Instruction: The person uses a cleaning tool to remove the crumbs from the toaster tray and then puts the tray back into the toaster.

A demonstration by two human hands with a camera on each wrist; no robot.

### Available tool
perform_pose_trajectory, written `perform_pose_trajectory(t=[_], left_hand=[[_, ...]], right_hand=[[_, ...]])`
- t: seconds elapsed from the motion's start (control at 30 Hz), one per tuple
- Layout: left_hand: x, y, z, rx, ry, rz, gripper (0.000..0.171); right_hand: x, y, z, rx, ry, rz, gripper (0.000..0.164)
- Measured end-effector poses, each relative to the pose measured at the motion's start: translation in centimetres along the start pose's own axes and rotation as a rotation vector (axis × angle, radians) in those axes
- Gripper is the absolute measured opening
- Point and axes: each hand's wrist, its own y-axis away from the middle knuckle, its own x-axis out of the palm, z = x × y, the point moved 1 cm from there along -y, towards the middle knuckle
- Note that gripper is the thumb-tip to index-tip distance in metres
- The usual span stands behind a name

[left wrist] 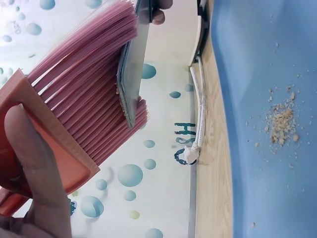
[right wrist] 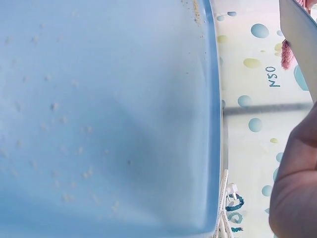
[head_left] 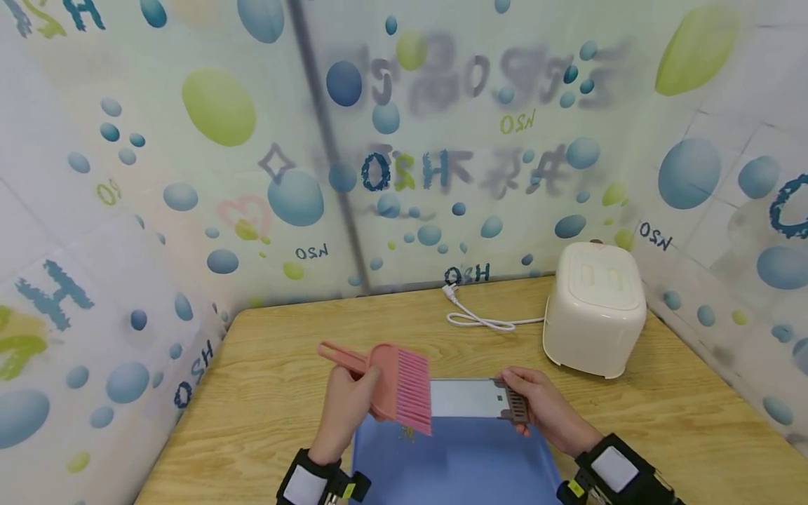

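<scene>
My left hand (head_left: 348,403) grips a pink hand brush (head_left: 381,382), its thumb lying along the head. The bristles meet the left end of a flat metal toaster crumb tray (head_left: 463,398). In the left wrist view, the crumb tray's end (left wrist: 130,84) presses in among the bristles. My right hand (head_left: 549,407) pinches the slotted dark end of the crumb tray between thumb and fingers. Both things are held above a blue tray (head_left: 473,463). A small heap of crumbs (left wrist: 282,124) lies on the blue tray, with finer bits scattered about it.
A cream toaster (head_left: 593,308) stands at the back right of the wooden table (head_left: 284,365). Its white cord and plug (head_left: 482,321) lie on the table to its left. Patterned curtains (head_left: 404,210) surround the table at the back and sides.
</scene>
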Motion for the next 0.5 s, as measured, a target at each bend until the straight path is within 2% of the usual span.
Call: perform_pose_trajectory(t=[0.17, 0.5], left_hand=[[-0.5, 0.0, -0.1, -0.033, 0.03, -0.005, 0.018], [-1.2, -0.2, 0.1, -0.031, 0.029, -0.015, 0.022]], right_hand=[[-0.1, 0.0, -0.1, 0.011, -0.006, -0.001, 0.044], [-0.3, 0.1, 0.0, 0.015, -0.004, -0.004, 0.046]])
